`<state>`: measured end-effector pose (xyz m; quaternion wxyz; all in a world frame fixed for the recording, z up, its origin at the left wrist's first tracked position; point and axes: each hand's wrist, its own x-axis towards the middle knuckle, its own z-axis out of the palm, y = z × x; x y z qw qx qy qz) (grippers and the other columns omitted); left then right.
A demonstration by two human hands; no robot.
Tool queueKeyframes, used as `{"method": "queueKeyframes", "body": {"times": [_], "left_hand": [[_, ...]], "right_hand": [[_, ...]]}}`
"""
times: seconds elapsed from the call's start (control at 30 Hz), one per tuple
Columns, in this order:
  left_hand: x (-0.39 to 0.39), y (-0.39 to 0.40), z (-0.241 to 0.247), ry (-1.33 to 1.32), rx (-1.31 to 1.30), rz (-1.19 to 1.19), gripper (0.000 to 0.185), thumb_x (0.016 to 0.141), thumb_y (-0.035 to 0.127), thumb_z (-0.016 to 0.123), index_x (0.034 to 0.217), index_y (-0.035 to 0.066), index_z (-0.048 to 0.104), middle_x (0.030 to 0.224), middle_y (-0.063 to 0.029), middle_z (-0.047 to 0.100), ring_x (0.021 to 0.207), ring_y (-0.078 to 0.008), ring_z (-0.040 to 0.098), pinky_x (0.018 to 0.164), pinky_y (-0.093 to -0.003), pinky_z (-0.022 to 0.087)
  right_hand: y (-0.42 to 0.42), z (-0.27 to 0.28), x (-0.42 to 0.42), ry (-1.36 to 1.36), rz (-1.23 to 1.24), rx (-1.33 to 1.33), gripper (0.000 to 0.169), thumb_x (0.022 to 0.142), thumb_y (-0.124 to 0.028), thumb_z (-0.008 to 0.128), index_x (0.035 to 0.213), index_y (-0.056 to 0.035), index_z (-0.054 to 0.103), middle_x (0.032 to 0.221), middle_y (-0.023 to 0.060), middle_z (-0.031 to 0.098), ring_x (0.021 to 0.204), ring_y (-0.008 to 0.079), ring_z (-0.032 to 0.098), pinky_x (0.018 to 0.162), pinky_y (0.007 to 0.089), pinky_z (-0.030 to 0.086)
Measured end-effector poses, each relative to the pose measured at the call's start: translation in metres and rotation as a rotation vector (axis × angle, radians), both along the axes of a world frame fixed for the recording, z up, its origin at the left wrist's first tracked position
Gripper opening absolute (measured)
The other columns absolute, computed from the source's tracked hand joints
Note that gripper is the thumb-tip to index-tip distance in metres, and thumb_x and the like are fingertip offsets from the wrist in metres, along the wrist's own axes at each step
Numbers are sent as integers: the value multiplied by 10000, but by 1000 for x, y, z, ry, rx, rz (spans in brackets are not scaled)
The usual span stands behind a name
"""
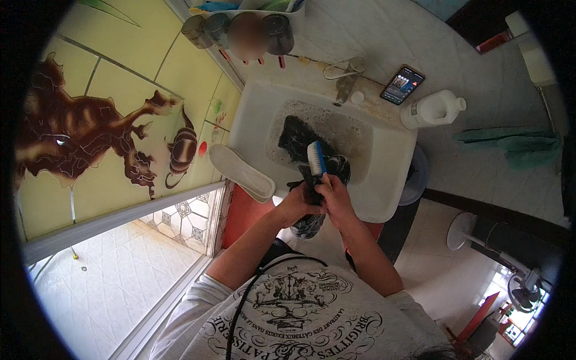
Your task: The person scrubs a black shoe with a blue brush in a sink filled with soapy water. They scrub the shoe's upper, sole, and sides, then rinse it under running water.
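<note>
My left hand grips a wet black shoe marked with suds, at the front edge of a white sink. My right hand holds a scrub brush with a blue back and white bristles, which point to the left. Beyond the hands, another dark, soapy item, probably a second shoe, lies in the cloudy water of the basin. A pair of pale insoles rests on the sink's left rim. Where the brush touches the held shoe cannot be told.
Behind the basin are a faucet, a white cap and a phone. A white jug stands at the right rear corner. Cups hang at the back left. A green towel hangs at the right.
</note>
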<state>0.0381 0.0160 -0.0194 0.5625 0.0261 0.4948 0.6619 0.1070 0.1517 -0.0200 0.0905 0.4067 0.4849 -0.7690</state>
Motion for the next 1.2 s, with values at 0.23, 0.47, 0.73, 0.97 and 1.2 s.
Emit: {"method": "queueKeyframes", "body": {"times": [0.23, 0.47, 0.73, 0.97, 1.2], "left_hand": [[-7, -1, -6, -91, -84, 89, 456, 740, -124, 618, 1179, -39, 531, 1088, -102, 626, 996, -234, 621, 899, -366, 488], [-10, -1, -13, -157, -124, 159, 504, 727, -160, 571, 1220, -69, 514, 1077, -129, 638, 972, -281, 638, 888, -404, 494], [2, 10, -22, -155, -27, 206, 559, 703, -192, 534, 1239, -40, 504, 1121, -123, 620, 1040, -282, 601, 929, -401, 468], [-7, 14, -6, -144, -233, 301, 526, 693, -204, 529, 1198, -59, 520, 1096, -153, 628, 1016, -304, 617, 871, -408, 504], [-3, 7, -20, -283, -99, 434, 507, 691, -191, 540, 1185, -78, 534, 1104, -170, 635, 1005, -309, 632, 880, -421, 508]], "right_hand": [[8, -6, 5, 200, 8, 604, 463, 967, -295, 580, 1354, -53, 499, 922, 41, 649, 712, 149, 584, 656, 297, 490], [-21, 35, 56, 124, 476, 1037, 368, 984, -214, 546, 1341, -125, 560, 931, 174, 689, 736, 278, 666, 675, 358, 507], [34, -21, -2, -119, 462, 1362, 345, 988, -288, 522, 1324, -232, 577, 907, 203, 672, 765, 350, 669, 648, 426, 509], [-5, 16, 33, -23, 334, 1062, 348, 1002, -266, 499, 1340, -214, 564, 943, 189, 687, 799, 344, 679, 700, 432, 517], [24, -18, 19, -148, 510, 1287, 361, 1001, -260, 487, 1346, -174, 548, 942, 203, 677, 837, 380, 668, 711, 456, 507]]}}
